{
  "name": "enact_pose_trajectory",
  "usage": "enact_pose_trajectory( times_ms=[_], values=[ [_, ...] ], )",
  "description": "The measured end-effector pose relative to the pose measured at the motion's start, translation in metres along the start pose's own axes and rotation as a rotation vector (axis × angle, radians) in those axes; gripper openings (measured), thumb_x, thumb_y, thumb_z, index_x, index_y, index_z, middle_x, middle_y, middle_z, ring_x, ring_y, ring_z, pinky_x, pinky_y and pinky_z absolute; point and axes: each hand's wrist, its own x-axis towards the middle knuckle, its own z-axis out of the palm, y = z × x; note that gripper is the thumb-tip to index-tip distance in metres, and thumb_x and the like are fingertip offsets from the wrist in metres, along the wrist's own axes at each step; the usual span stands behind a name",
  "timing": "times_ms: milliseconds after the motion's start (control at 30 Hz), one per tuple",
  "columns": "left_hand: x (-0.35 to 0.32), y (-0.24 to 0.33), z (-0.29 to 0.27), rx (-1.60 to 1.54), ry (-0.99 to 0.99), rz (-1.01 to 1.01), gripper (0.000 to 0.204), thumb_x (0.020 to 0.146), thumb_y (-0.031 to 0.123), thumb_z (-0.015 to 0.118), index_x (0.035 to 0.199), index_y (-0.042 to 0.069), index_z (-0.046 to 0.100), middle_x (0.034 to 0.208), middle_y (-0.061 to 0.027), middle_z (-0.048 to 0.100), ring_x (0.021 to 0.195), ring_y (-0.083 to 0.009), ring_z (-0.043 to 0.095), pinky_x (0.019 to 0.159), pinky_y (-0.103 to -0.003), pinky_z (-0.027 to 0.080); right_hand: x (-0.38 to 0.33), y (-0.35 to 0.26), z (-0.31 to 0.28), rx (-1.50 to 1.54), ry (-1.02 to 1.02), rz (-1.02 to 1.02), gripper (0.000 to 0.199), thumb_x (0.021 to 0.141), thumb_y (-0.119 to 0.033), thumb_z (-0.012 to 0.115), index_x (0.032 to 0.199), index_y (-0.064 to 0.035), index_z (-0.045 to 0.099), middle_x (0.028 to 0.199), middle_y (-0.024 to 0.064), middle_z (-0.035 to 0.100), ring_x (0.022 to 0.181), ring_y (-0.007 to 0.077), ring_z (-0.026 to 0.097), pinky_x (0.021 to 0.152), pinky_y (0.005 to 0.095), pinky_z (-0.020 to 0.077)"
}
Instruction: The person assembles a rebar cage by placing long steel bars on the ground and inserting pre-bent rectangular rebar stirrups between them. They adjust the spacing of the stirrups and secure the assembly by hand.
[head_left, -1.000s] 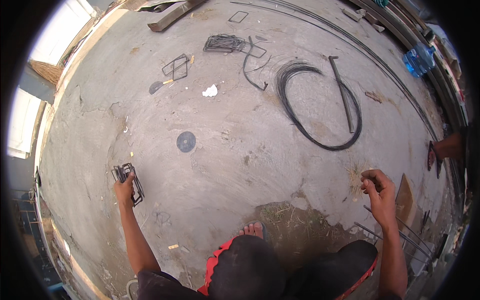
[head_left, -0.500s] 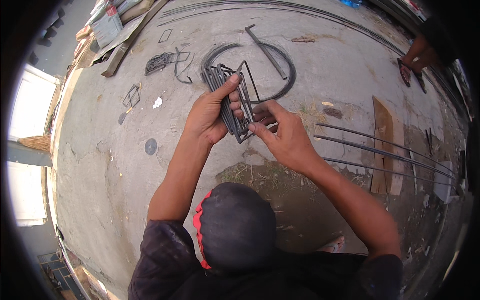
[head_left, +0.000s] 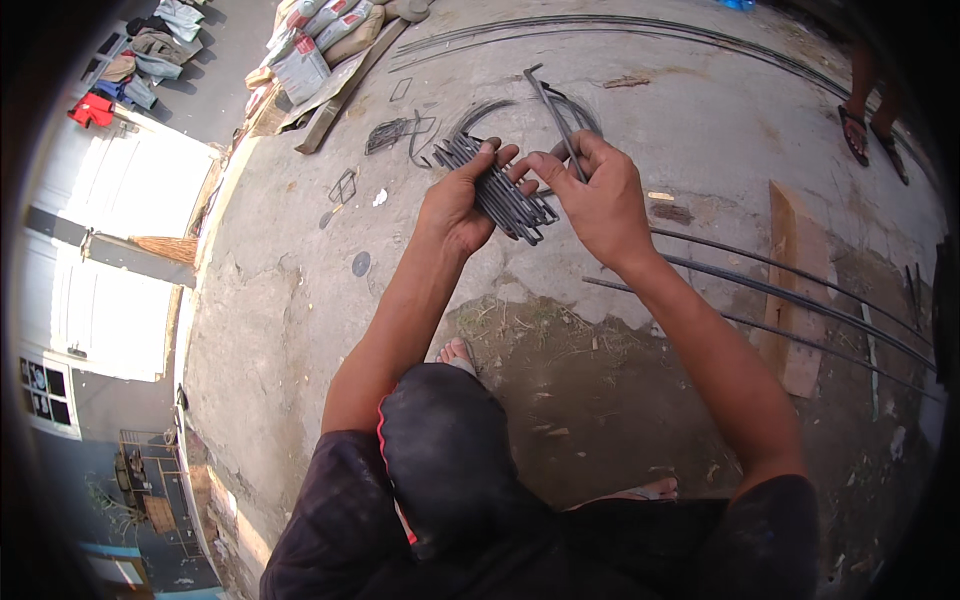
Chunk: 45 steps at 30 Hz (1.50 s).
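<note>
Toward the left we count one straw broom (head_left: 165, 248), then one round dark disc (head_left: 360, 264). Our left grip (head_left: 490, 175) is closed around one bundle of bent metal frames (head_left: 510, 205), too overlapped to count, lying across the palm under the thumb. Just right of it, our right grip (head_left: 558, 162) is half curled; whether it pinches a bar we cannot tell. Farther right: at least three rods (head_left: 730, 276), two sandalled feet (head_left: 853, 135).

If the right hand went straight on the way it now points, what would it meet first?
The right hand would probably meet the fingers of the left hand first, beside the bent metal frames it holds; depth is unclear here.
</note>
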Motion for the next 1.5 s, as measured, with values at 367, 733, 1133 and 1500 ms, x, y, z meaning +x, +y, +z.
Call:
enact_pose_trajectory(
  times_ms=[367, 733, 1133, 1500],
  values=[
    [-0.030, -0.015, 0.002, -0.031, 0.073, 0.070, 0.042, 0.107, 0.025, 0.058, 0.140, 0.001, 0.050, 0.128, -0.0191, 0.065, 0.121, -0.0347, 0.065, 0.098, -0.050, 0.059, 0.014, 0.029, -0.009, -0.255, -0.278, 0.017, 0.039, 0.082, -0.034, 0.080, 0.090, 0.0031, 0.076, 0.074, 0.0193, 0.071, 0.071, 0.0328, 0.071, 0.067, 0.0422, 0.0530],
    [0.012, -0.090, 0.011, 0.021, -0.226, -0.343, 0.035, 0.107, 0.015, 0.056, 0.135, -0.005, 0.052, 0.134, -0.0190, 0.063, 0.123, -0.0292, 0.064, 0.104, -0.043, 0.057, -0.057, 0.084, -0.034, -0.285, 0.047, 0.159, 0.030, 0.090, -0.024, 0.074, 0.104, 0.0028, 0.075, 0.080, 0.0211, 0.072, 0.073, 0.0286, 0.070, 0.069, 0.0409, 0.0525],
    [0.000, -0.125, -0.057, -0.103, -0.117, -0.549, 0.031, 0.100, 0.008, 0.066, 0.128, -0.005, 0.061, 0.117, -0.0161, 0.070, 0.107, -0.0250, 0.070, 0.094, -0.036, 0.060, -0.092, 0.104, 0.024, -0.832, -0.043, 0.345, 0.038, 0.106, -0.035, 0.050, 0.117, -0.0026, 0.068, 0.073, 0.0235, 0.069, 0.072, 0.0457, 0.069, 0.065, 0.0563, 0.0526],
    [0.015, -0.095, -0.104, -0.248, 0.079, -0.385, 0.034, 0.103, 0.012, 0.063, 0.130, -0.007, 0.056, 0.125, -0.0196, 0.066, 0.117, -0.0306, 0.066, 0.100, -0.044, 0.057, -0.074, 0.122, 0.054, -0.623, 0.068, 0.012, 0.051, 0.103, -0.044, 0.056, 0.124, 0.0017, 0.060, 0.115, 0.0242, 0.066, 0.110, 0.0402, 0.063, 0.089, 0.0492, 0.0508]
  ],
)
